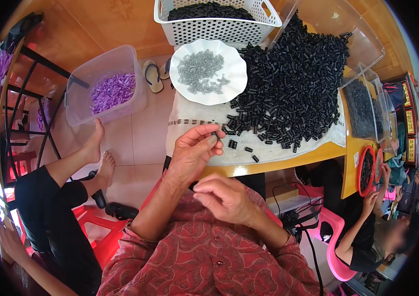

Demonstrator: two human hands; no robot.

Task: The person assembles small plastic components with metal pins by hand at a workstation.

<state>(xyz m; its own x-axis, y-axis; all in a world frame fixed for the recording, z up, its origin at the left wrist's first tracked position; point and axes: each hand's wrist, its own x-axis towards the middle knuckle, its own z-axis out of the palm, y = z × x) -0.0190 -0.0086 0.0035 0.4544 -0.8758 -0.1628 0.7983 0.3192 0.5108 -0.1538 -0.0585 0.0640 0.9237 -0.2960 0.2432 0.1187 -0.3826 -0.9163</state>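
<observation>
My left hand (192, 153) is raised over the table's front edge, its thumb and forefinger pinching a small black plastic cylinder (215, 133). Closer to my body, my right hand (227, 199) is closed with thumb and fingers brought together; whatever lies between them is too small or hidden to name. In front of my hands, a big heap of short black cylinders (288, 84) spreads over a white cloth (194, 116), and a few loose ones (249, 149) lie at its near edge. Left of the heap stands a white scalloped plate (236, 76) with many small clear pieces (199, 69).
Behind the plate, a white perforated basket (219, 33) holds black pieces. A translucent tub (78, 106) of purple pieces stands at left. Clear bins (362, 103) and a red-rimmed tray (367, 170) are at right. People sit on both sides, one with bare feet (103, 170) near the tub.
</observation>
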